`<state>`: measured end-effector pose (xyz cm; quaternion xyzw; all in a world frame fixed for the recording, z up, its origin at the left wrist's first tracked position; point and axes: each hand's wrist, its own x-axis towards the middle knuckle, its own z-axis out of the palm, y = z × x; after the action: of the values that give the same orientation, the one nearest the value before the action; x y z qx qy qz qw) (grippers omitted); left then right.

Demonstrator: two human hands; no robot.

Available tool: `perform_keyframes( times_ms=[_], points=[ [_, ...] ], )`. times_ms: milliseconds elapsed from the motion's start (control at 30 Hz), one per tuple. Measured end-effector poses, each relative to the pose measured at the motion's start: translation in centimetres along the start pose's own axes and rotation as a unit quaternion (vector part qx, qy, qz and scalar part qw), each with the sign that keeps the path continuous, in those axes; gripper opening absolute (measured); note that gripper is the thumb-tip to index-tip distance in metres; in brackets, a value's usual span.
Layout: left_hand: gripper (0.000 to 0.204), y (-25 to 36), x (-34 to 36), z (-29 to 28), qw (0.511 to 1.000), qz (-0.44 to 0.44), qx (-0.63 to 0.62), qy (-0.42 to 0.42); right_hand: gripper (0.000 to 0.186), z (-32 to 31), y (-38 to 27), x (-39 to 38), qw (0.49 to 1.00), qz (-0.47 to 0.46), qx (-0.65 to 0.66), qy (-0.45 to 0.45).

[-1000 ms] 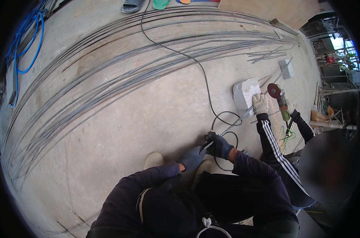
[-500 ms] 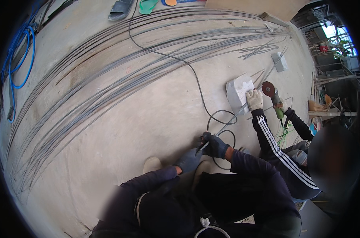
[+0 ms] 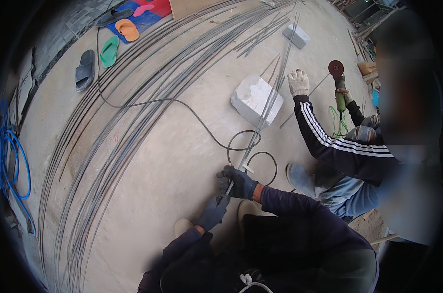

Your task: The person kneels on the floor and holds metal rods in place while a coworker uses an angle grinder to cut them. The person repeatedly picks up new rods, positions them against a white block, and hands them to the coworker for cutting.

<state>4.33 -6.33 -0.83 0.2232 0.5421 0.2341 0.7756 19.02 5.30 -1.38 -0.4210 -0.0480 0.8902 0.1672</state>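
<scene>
Your left hand (image 3: 212,213) and right hand (image 3: 237,182) are both on the rods (image 3: 267,111), fingers clamped around the near end, the right ahead of the left; how many the left grips, you can't tell from here. The rods run toward one o'clock, over the large white block (image 3: 248,97) to the smaller pale block (image 3: 303,38). What has just changed is with your co-worker (image 3: 348,156): a second ago sparks flew and the white-gloved hand (image 3: 298,83) lay at the large block; now it is off, just beside it at one o'clock. The angle grinder (image 3: 339,85) has swung away between one and two o'clock, disc (image 3: 335,68) well apart from the rods. Cutting seems paused, leaving the steadying to you.
</scene>
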Motion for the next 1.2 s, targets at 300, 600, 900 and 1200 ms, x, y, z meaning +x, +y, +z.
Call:
perform_keyframes(
  times_ms=[300, 600, 900, 1200],
  points=[
    [0.025, -7.7, -7.0, -4.5, 0.957, 0.12, 0.042, 0.259, 0.033, -0.4, -0.2, 0.5, 1.0, 0.016, -0.017, -0.001],
    [0.025, -19.1, -19.0, -9.8, 0.85, -0.134, 0.305, 0.408, 0.045, -0.8, -0.2, 0.7, 0.999, 0.033, -0.014, -0.027],
    [0.027, -17.7, -15.5, -8.2, 0.861, -0.183, 0.33, 0.342, 0.047, -1.1, -0.4, 0.5, 0.999, 0.026, -0.024, -0.031],
    [0.03, -16.2, -14.5, -8.0, 0.868, -0.157, 0.349, 0.316, 0.046, -1.2, -0.4, 0.8, 0.999, 0.009, -0.041, -0.032]
  ],
)
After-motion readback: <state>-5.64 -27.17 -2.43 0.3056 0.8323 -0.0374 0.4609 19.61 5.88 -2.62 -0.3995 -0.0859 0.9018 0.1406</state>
